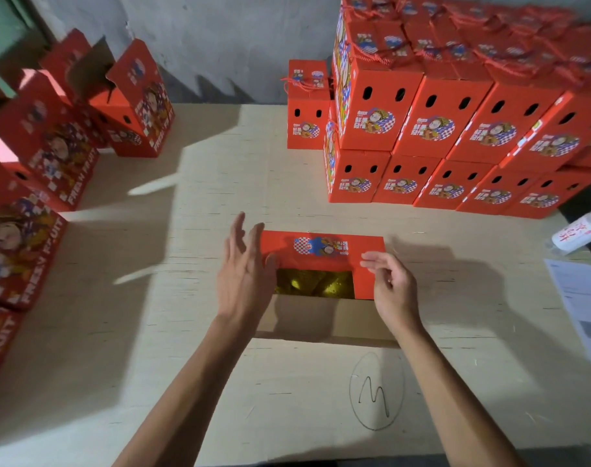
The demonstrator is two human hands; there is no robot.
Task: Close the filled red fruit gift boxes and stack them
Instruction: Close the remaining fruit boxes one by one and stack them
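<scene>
Half-closed red gift box (321, 251) on the table
Its printed far flap lies folded down; yellow filling (314, 284) shows through the gap, and the near brown flap (324, 318) hangs open.

Two bare forearms enter frame from bottom edge, both uncovered to frame edge, no sleeve in view. Left hand (245, 271) bare: no glove, ring, watch or band seen. Right hand (390, 284) likewise bare, wrist unadorned. Fingers slender, nails short and unpainted where visible. Nothing else of person appears in head view; upper arms, torso and clothing lie outside frame.
</scene>
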